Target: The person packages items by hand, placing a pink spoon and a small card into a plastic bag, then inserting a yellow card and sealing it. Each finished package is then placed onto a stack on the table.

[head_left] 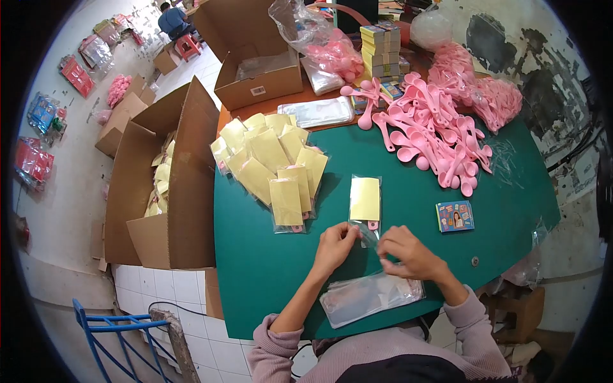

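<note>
A clear plastic bag with a yellow card and a bit of pink handle inside lies on the green table. My left hand pinches the left side of the bag's lower, open end. At its right side, my right hand has its fingers curled together by the plastic; what they hold is too small to make out. Just below my hands lies a stack of flat, empty clear bags. A pile of filled bags with yellow cards is at the upper left of the table.
Pink spoons are heaped at the upper right, above a small stack of printed cards. A large cardboard box borders the table's left side. A blue metal rack stands lower left. A person sits far back.
</note>
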Tool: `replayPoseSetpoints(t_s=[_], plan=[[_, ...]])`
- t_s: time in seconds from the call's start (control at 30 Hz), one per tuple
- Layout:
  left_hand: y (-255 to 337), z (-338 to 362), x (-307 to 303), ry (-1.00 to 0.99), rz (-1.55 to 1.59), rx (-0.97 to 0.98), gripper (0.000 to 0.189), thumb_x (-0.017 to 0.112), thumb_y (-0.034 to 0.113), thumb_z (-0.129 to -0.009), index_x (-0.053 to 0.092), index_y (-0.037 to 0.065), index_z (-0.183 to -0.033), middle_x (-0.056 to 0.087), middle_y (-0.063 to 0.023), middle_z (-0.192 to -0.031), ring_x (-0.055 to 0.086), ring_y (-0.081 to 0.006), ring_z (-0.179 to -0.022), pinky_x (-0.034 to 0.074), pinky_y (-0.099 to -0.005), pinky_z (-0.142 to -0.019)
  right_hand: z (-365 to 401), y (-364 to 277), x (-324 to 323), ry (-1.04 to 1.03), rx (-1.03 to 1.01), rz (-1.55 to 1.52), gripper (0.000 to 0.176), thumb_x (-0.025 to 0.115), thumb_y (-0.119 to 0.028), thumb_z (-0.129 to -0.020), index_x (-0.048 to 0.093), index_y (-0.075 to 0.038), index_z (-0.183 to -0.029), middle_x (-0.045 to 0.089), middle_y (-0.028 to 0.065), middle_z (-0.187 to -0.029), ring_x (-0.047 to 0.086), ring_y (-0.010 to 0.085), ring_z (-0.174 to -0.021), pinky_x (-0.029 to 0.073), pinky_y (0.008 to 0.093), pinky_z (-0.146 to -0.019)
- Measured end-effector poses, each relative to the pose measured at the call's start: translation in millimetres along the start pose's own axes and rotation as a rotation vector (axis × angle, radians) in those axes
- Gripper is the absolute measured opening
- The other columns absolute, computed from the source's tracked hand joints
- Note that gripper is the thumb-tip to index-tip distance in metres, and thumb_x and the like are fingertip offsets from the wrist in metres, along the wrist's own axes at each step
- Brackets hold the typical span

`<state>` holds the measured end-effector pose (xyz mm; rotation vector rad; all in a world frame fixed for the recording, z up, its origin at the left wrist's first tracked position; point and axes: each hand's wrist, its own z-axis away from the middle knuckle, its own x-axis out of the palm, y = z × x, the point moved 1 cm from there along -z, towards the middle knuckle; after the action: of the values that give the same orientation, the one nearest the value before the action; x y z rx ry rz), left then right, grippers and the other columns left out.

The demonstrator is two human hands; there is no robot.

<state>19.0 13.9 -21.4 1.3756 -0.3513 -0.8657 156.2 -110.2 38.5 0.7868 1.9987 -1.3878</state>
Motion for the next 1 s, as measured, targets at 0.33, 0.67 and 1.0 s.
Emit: replayPoseSetpoints(t_s=[0.33,0.67,1.0], plan=[[6.7,4.4,-8.1,-0.237,0.293,-0.109,0.03,0.051,0.027,-0.089,0.054,0.004,-0.07,0.044,0.0042,-0.058,0.035,-0.0037,-0.052,0.027,-0.0198,-0.047,116.1,154.1,-212.5,0.415,0.895,0.458,0.016,0.051,-0.014,-0.082,0.054,0.001,-0.088,0.059,0.0174,-0.081,0.058,0.0322,-0.078,0.045,0.0371,-0.073],[14.8,15.7,-8.2,-0.305,0.702,-0.198,0.024,0.047,0.027,-0.092,0.058,0.008,-0.085,0.053,0.0036,-0.077,0.047,-0.0028,-0.074,0.036,-0.0154,-0.061,-3.6,14.1,-1.8,0.124,0.279,0.01,0.044,0.072,-0.009,-0.066,0.048,-0.004,-0.102,0.041,0.0108,-0.094,0.05,0.0233,-0.08,0.044,0.0324,-0.073],[25.8,19.7,-12.3,-0.072,-0.118,0.267,0.024,0.061,0.004,-0.08,0.048,0.001,-0.101,0.055,-0.0083,-0.089,0.058,-0.0146,-0.08,0.052,-0.026,-0.061,-1.4,29.6,5.4,0.205,0.295,-0.234,0.018,0.066,-0.002,-0.07,0.059,-0.003,-0.087,0.044,0.0095,-0.093,0.052,0.0218,-0.081,0.044,0.0316,-0.073]])
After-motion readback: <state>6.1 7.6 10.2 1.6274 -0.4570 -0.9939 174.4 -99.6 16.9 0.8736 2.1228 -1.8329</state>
